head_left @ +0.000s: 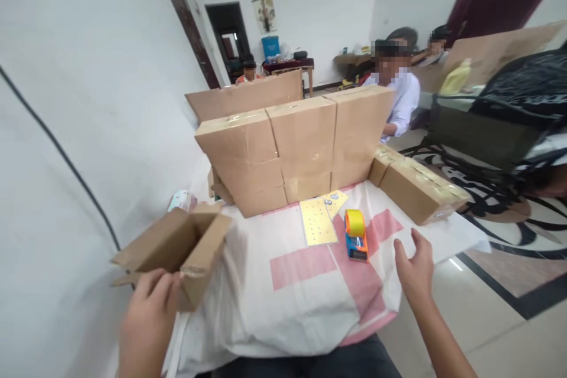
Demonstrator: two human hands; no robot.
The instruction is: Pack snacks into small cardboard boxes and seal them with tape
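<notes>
My left hand grips the near edge of a cardboard box whose top stands open, at the left side of the table. The fingers are closed over the flap beside a strip of clear tape. On the right, my right hand is held over the table's right edge, thumb and fingers apart, with nothing in it. Nearest to that hand lies a tape dispenser, orange and blue, with a yellow roll of tape. Yellow dotted paper sheets lie just left of the dispenser.
Stacked closed cardboard boxes form a wall at the table's back. More taped boxes line the right edge. A white and pink cloth covers the table. Beyond sits a person in a light shirt; a white wall is close on the left.
</notes>
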